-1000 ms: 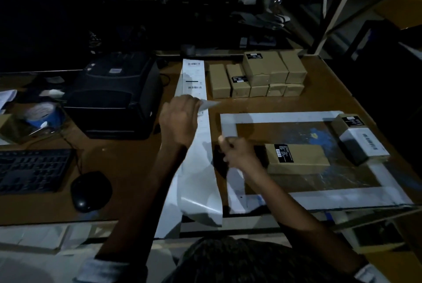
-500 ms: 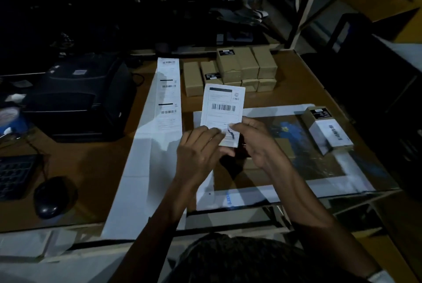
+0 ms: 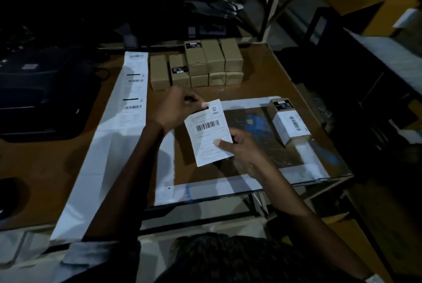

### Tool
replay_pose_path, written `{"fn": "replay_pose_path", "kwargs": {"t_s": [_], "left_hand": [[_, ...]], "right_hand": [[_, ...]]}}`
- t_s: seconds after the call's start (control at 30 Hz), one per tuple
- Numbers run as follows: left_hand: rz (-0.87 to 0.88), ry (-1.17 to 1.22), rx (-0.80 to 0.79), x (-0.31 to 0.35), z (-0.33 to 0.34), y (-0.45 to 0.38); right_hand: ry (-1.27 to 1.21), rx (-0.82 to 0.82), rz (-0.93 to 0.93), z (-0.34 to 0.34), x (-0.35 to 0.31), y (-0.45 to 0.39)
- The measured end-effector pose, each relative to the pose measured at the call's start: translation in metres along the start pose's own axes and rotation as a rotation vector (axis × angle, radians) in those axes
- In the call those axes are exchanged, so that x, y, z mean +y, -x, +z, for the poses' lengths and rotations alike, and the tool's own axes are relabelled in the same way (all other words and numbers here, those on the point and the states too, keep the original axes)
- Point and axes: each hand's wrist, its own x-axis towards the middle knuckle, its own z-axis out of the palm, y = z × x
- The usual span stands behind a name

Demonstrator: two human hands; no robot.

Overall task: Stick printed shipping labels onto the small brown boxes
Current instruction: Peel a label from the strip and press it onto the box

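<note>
both hands pinching label, left top, right bottom

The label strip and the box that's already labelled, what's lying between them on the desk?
In the head view, both hands, left and right, hold a peeled label between the label strip and the labelled box.

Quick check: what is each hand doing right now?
Left hand: pinches the shipping label at its top edge.
Right hand: pinches the same label lower down.
</note>
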Motion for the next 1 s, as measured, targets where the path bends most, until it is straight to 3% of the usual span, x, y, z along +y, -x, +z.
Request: {"fn": "replay_pose_path", "kwargs": {"t_s": [0.2, 0.33, 0.57, 0.67, 1.0], "left_hand": [[0.061, 0.018, -0.111, -0.003, 0.023, -0.022], [0.093, 0.096, -0.156, -0.007, 0.031, -0.038], [0.105, 0.173, -0.333, -0.018, 0.062, -0.067], [0.118, 0.164, -0.403, -0.022, 0.076, -0.072], [-0.097, 0.238, -0.445, -0.036, 0.104, -0.076]], "right_hand": [[-0.367, 0.135, 0.17, 0.003, 0.026, 0.017], [-0.404, 0.229, 0.252, 0.007, 0.031, 0.022], [-0.637, 0.554, 0.211, 0.02, 0.036, 0.04], [-0.701, 0.619, 0.244, 0.029, 0.039, 0.046], [-0.81, 0.723, 0.239, 0.023, 0.042, 0.031]]}}
